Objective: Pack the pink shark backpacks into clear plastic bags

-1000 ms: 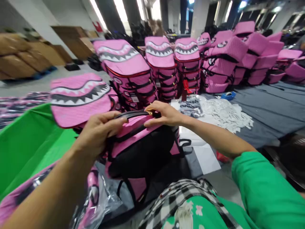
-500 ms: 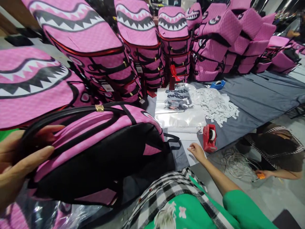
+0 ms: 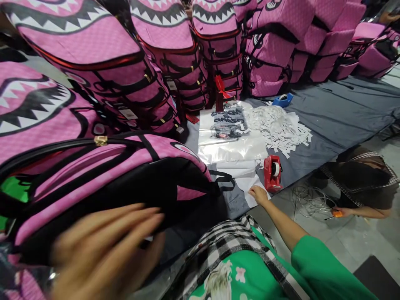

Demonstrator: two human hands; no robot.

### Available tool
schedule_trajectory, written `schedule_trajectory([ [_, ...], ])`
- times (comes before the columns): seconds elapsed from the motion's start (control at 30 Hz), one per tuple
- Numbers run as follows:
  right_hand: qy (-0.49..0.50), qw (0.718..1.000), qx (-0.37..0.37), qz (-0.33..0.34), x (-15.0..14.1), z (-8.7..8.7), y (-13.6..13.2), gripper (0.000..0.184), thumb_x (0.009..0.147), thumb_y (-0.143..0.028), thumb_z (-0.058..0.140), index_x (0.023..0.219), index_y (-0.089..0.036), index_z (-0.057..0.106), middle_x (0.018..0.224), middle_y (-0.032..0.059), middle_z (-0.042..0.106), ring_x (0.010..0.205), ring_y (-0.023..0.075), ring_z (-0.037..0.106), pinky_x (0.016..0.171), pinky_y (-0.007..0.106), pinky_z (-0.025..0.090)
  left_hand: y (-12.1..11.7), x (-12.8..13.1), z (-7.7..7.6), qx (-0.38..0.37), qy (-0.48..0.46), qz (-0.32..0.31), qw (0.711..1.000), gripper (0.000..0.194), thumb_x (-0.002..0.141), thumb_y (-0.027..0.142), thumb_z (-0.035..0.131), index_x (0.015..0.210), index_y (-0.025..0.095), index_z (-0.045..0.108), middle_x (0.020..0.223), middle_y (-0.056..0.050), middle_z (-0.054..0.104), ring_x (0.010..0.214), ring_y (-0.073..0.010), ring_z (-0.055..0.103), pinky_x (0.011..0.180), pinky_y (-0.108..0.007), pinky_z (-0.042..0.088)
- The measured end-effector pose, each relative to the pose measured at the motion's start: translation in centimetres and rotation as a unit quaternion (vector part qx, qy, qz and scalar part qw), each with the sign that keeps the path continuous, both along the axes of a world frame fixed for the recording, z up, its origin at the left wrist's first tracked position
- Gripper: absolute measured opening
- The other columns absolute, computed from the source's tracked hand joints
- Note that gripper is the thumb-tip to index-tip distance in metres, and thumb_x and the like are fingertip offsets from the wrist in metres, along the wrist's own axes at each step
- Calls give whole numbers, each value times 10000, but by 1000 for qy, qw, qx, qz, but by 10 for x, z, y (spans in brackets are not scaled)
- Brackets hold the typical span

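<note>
A pink and black backpack (image 3: 140, 179) lies on its side before me, a gold zip pull (image 3: 100, 141) on its upper edge. My left hand (image 3: 106, 250), blurred by motion, is in front of the bag's black side with fingers stretched out and nothing seen in them. At the table's near edge, my right hand (image 3: 258, 195) has its fingers closed at a white sheet of paper (image 3: 246, 185). A red tape dispenser (image 3: 272, 175) stands just beyond that hand.
Stacks of pink backpacks (image 3: 175, 50) line the back. Clear plastic bags (image 3: 231, 150), a pile of small white slips (image 3: 281, 129) and a blue tape dispenser (image 3: 283, 100) lie mid-table. On the right, a person (image 3: 365, 183) holds something orange near coiled wire (image 3: 308, 202).
My left hand has left the bag's handle and moved right across its front. My right hand's fingers have closed at the paper, which has shifted. The view has tilted slightly.
</note>
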State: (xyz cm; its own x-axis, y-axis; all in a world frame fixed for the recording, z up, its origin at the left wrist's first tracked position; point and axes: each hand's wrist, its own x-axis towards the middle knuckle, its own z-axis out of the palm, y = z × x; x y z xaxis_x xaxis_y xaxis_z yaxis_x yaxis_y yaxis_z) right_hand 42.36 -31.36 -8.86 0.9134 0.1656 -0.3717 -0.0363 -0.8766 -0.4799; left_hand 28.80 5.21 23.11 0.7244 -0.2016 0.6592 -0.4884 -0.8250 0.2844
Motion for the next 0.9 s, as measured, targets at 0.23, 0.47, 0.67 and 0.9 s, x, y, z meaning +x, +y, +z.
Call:
schedule_trajectory([
  [0.23,50,998,28,16,19,5,-7,168,894,-211,592,774,-135,682,679,3,612,677,138,535,614,232,336,-72,22,-62,-38,342,-256,904,190,1006,271,519,1114,205,662,1148,-79,672,1106,-182,598,952,-296,514],
  [0.47,-83,995,49,-28,14,24,-3,141,918,-262,523,843,-179,609,919,85,644,909,210,570,794,291,414,-87,47,-132,-223,635,-179,717,481,917,592,524,1075,160,665,1044,-73,687,985,-224,625,904,-330,475],
  [0.67,-183,979,75,-52,26,55,25,212,959,-353,420,878,-197,539,946,114,613,842,228,581,784,345,462,-148,98,-185,-466,653,-21,597,944,589,648,816,1333,133,544,1404,-201,567,1277,-308,546,954,-347,470],
  [0.9,-209,938,272,-49,-3,82,55,300,981,-431,400,880,-201,564,845,72,602,672,190,606,602,330,541,-178,116,-203,-488,492,99,714,457,790,544,612,847,97,691,785,-78,668,788,-210,618,697,-280,435],
])
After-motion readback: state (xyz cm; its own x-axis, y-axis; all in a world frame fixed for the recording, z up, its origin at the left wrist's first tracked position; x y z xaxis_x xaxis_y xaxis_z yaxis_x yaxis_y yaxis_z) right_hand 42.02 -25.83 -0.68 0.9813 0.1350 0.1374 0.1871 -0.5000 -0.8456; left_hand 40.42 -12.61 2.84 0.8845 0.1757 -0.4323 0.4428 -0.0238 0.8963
